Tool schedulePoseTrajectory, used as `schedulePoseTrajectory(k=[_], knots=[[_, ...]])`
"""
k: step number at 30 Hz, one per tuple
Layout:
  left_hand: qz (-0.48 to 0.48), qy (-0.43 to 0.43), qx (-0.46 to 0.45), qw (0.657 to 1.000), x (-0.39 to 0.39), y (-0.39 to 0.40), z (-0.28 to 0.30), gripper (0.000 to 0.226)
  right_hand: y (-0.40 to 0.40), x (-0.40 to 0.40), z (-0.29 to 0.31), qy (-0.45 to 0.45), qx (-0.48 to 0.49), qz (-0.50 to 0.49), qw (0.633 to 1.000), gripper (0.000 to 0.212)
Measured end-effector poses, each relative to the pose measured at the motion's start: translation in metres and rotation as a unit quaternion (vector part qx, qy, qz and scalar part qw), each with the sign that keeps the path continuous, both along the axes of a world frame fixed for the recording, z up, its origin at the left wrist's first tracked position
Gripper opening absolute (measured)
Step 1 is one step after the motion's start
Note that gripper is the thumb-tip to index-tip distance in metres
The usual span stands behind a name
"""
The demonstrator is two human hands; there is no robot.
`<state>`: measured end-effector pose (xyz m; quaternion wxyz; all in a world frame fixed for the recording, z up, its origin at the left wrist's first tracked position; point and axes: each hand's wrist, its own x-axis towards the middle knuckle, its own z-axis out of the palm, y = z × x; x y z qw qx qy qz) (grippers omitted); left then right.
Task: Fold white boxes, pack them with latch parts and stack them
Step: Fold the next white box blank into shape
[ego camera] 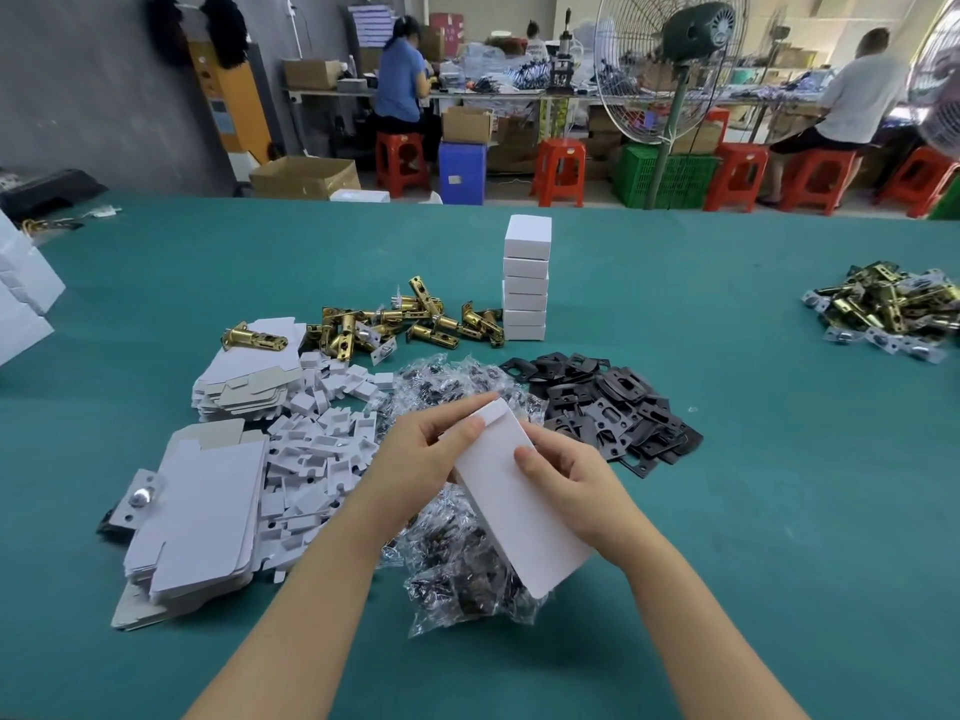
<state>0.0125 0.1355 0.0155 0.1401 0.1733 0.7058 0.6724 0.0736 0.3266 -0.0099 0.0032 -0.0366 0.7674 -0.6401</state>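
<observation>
We see both hands holding one white box [519, 498] above the green worktop [727, 511], over a heap of clear screw bags [462, 569]. Left hand [415, 459] grips its far left edge, thumb on top near the end flap; right hand [571, 478] grips the right side, fingers curled over the top face. Box is tilted, long axis running from far-left to near-right. Behind it we note a stack of closed white boxes [525, 283] standing upright, with brass latch bolts [405, 319] scattered just left of it. Black strike plates [608, 407] lie right of the bags. Flat box blanks [197, 517] sit in piles at left, white inserts [322, 449] between them and the bags. Another latch pile [888, 309] lies far right.
</observation>
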Motion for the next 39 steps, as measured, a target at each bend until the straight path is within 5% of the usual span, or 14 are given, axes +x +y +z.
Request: schedulePoseTrajectory(k=[11,27,33,39], knots=[[0.048,-0.055,0.01,0.997,-0.004,-0.001,-0.003,0.028,0.001,0.003,0.004,-0.018,-0.002,0.025,1.0,0.036],[-0.113,0.042,-0.155,0.981,-0.002,-0.012,0.008,0.036,0.012,0.0,0.008,-0.066,0.007,0.031,0.997,0.031],[-0.173,-0.077,-0.05,0.981,-0.009,-0.019,0.001,0.047,0.017,-0.001,0.01,-0.103,-0.046,0.051,0.992,0.035],[-0.184,-0.095,-0.039,0.978,-0.011,-0.02,-0.003,0.05,0.021,-0.002,0.009,-0.124,-0.065,0.067,0.988,0.034]])
